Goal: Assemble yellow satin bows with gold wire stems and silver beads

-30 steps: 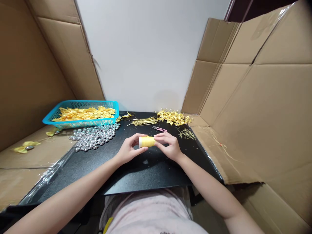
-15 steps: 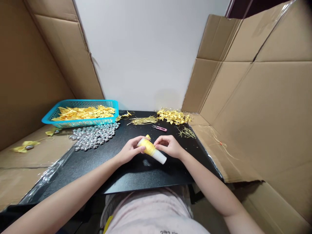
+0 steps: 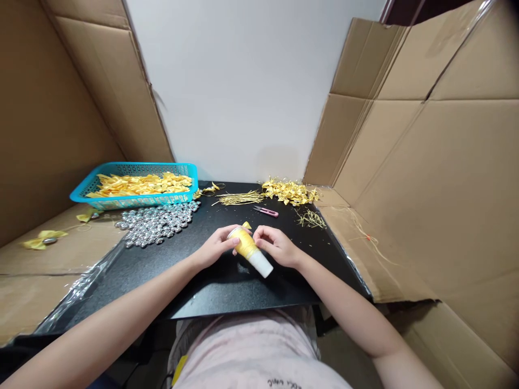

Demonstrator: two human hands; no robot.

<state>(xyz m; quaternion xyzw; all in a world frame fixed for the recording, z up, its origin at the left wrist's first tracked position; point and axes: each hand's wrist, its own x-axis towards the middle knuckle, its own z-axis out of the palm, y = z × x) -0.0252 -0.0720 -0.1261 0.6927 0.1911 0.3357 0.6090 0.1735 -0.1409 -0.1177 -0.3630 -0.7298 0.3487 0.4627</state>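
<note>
Currently I have the left hand (image 3: pixel 217 247) closed around a spool of yellow thread (image 3: pixel 245 244), thumb on the near side. The spool tilts, its bare white end pointing down toward my right and toward the person's body. It sits over the black tabletop (image 3: pixel 227 294), between the two hands; I can't tell whether its lower end touches the surface.

My right hand (image 3: pixel 278 247) is just beside the spool, fingers curled and thumb drawn in close to them. I can't tell whether a strand is caught in that pinch. A small yellow bow (image 3: pixel 246 225) shows at the spool's far side, by the left fingers.

Beyond the hands, pink-handled snips (image 3: pixel 266 211) lie on the table, with a bundle of gold strands (image 3: pixel 239 198) behind and to the left, and a heap of gold bows (image 3: pixel 290 192) behind and to the right. Loose clippings (image 3: pixel 311 218) lie nearer the right edge. Over on my left, silver beads (image 3: pixel 158 224) spread in front of a turquoise basket (image 3: pixel 77 195) holding yellow ribbon pieces (image 3: pixel 141 185). On the left cardboard, a yellow bow (image 3: pixel 38 242) lies with a silver bead at it.
</note>
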